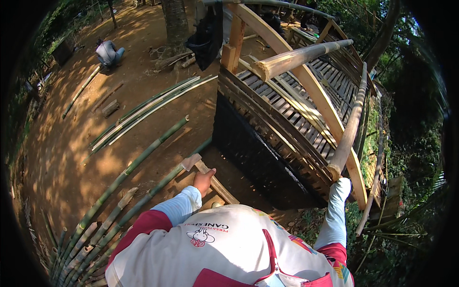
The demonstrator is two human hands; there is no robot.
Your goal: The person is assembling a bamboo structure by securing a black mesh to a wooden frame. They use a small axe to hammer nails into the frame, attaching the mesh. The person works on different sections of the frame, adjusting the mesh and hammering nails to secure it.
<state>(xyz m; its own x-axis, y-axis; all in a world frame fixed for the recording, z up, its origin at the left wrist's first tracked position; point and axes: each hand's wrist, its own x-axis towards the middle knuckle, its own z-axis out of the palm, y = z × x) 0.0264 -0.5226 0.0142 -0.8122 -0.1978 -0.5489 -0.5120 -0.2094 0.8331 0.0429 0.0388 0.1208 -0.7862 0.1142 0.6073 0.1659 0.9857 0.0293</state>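
My left hand [204, 182] is closed around the edge of a short piece of wood [220, 187], held low in front of my body. A flat, pale brown piece [191, 161] shows at its far end; I cannot tell whether the two are joined. On the right, my arm reaches out to the near end of a thick bamboo pole [351, 129] that runs along the side of a slatted frame. My right hand [340, 180] is at that pole end, its fingers mostly hidden, so its grip cannot be made out.
A wooden structure with a slatted floor [306, 88] and a curved beam [315, 91] stands ahead right, black sheeting [253, 153] on its side. Green bamboo poles [138, 160] lean at left. Cut strips [148, 112] lie on the earth. A person [109, 53] crouches far left.
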